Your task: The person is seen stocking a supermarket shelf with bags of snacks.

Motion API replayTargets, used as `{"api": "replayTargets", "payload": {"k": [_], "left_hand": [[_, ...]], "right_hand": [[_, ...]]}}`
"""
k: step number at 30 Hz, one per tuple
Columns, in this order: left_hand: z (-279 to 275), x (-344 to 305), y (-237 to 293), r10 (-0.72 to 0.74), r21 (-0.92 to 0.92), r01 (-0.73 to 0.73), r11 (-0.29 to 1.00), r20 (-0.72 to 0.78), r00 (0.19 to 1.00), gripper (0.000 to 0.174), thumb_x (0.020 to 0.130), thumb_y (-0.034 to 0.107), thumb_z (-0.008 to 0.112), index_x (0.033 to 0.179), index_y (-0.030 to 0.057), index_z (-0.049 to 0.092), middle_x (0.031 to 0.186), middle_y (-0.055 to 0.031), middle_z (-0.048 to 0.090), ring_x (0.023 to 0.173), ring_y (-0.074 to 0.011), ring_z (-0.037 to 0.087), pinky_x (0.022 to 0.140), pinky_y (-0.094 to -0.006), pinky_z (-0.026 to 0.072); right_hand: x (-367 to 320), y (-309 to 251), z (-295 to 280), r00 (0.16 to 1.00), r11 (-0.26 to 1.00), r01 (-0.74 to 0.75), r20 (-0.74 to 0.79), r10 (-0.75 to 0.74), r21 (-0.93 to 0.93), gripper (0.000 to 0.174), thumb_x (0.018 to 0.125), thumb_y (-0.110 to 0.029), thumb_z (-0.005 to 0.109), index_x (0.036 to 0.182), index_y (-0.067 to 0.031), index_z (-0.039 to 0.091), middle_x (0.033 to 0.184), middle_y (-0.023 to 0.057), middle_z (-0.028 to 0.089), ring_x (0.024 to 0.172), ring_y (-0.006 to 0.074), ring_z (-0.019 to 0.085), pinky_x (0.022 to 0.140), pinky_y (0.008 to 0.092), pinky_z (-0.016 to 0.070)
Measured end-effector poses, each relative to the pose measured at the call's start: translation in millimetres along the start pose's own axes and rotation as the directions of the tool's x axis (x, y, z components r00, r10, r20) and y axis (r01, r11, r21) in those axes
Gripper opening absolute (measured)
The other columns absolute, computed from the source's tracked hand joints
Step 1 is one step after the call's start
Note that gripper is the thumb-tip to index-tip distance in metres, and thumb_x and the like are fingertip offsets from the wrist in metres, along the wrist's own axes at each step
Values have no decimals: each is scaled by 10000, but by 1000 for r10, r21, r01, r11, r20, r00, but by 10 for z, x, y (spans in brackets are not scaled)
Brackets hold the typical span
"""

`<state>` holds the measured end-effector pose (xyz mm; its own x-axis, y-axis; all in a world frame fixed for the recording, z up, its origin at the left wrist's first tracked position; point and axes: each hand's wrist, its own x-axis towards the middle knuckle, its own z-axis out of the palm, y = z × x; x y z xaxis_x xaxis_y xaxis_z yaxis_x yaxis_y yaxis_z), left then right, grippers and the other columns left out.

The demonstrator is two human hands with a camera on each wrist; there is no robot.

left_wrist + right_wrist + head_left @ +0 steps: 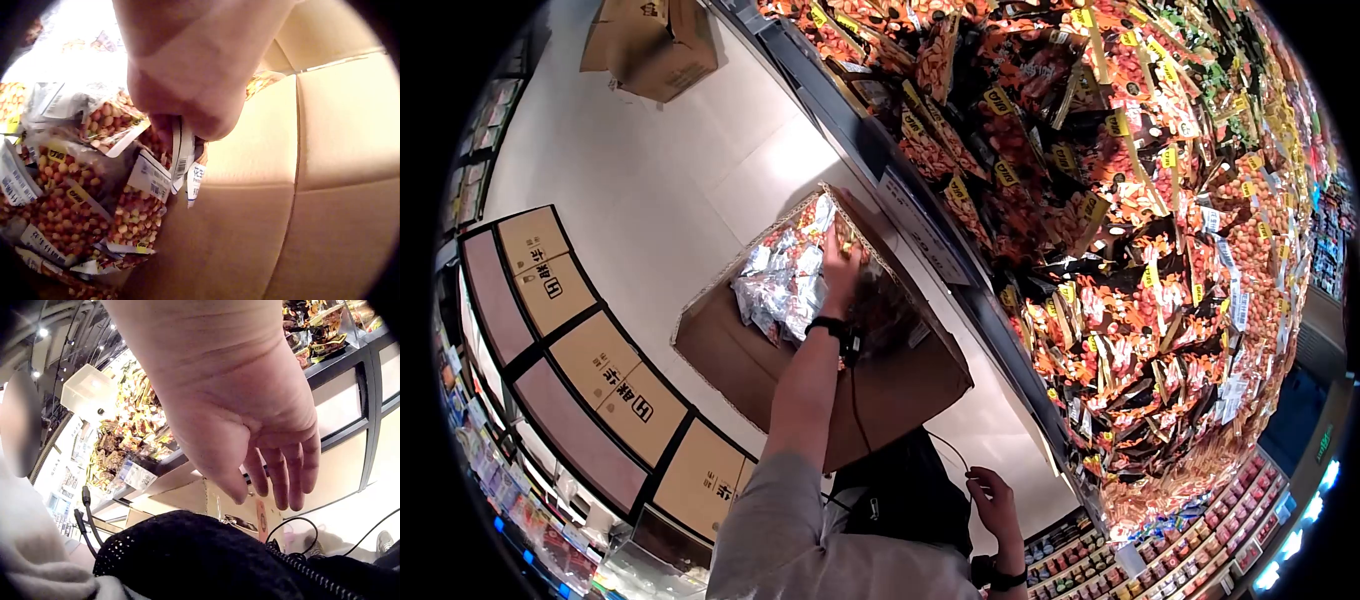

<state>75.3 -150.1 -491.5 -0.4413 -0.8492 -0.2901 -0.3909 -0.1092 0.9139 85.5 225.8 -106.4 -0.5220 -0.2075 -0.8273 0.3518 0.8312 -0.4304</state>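
My left hand [838, 272] reaches into an open cardboard box [735, 385]. In the left wrist view its fingers are curled at the edge of a peanut packet [182, 153], and the white printed strip shows between them. Most of that packet is hidden by the hand. Beside it lies a heap of similar peanut packets [69, 215], reddish nuts showing through clear wrapping. My right hand [994, 497] hangs near the body, away from the box. Seen in the right wrist view, its fingers [294, 475] are loose and hold nothing.
A long display bin heaped with snack packets [1140, 290] runs along the right, its dark rim [990, 310] close to the box. Stacked printed cartons [605, 365] line the left. Another cardboard box [655, 50] stands on the floor farther back. A cable [300, 519] hangs near the right hand.
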Motion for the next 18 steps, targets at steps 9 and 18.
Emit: {"api": "replayTargets", "payload": {"k": [9, 18], "left_hand": [[-413, 203, 345, 189, 286, -173, 943, -31, 981, 564, 855, 88, 617, 1392, 164, 464, 1449, -292, 348, 1324, -469, 367, 1119, -447, 322], [-337, 571, -78, 121, 128, -115, 985, -36, 992, 418, 850, 43, 639, 1260, 108, 585, 1307, -192, 499, 1222, -348, 486, 1069, -393, 378]], "right_hand": [[25, 106, 69, 999, 997, 52, -12, -53, -62, 291, 904, -130, 660, 1160, 6, 631, 1056, 151, 693, 929, 238, 688, 790, 335, 551], [6, 241, 150, 994, 984, 109, -9, -111, -138, 274, 891, -134, 674, 1122, 7, 634, 1059, 169, 679, 916, 276, 690, 780, 362, 551]]}}
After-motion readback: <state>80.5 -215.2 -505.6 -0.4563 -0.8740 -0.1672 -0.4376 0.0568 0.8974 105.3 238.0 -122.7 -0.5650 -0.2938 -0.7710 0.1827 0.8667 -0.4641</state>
